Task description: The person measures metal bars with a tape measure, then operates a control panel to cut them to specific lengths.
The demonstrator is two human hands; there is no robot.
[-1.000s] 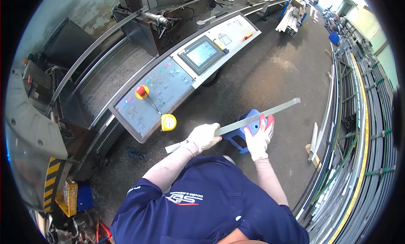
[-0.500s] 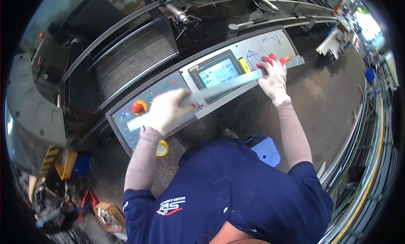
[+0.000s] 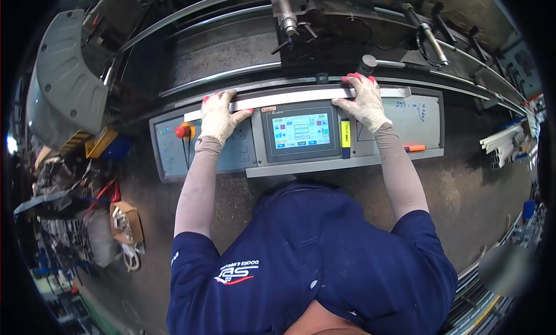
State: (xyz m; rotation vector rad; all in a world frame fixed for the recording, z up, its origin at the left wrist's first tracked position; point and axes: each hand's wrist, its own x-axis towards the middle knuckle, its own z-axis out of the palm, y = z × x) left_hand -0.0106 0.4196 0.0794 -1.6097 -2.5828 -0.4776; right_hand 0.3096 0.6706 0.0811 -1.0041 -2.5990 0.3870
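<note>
A long, light silver metal bar [image 3: 289, 97] lies across the top of the control panel [image 3: 231, 146], above the touchscreen [image 3: 301, 129]. My left hand [image 3: 217, 116], in a white glove with red fingertips, grips the bar near its left end, fingers over the far side and thumb on the near side. My right hand [image 3: 365, 103], gloved the same way, holds it toward its right end. Below my right hand a yellow highlighter [image 3: 346, 138] stands beside the screen. A red emergency stop button [image 3: 183, 131] sits left of my left hand.
An orange marker [image 3: 414, 148] rests on the panel's lower right ledge. Behind the panel are machine rails [image 3: 220, 74] and a metal cylinder clamp [image 3: 286, 16]. A grey machine cover [image 3: 66, 86] stands at left. White profiles [image 3: 501, 141] are stacked at right.
Both hands have moved the bar away from me, from slanting across the screen to nearly level along the panel's far edge. The screen is now uncovered. My view has turned.
</note>
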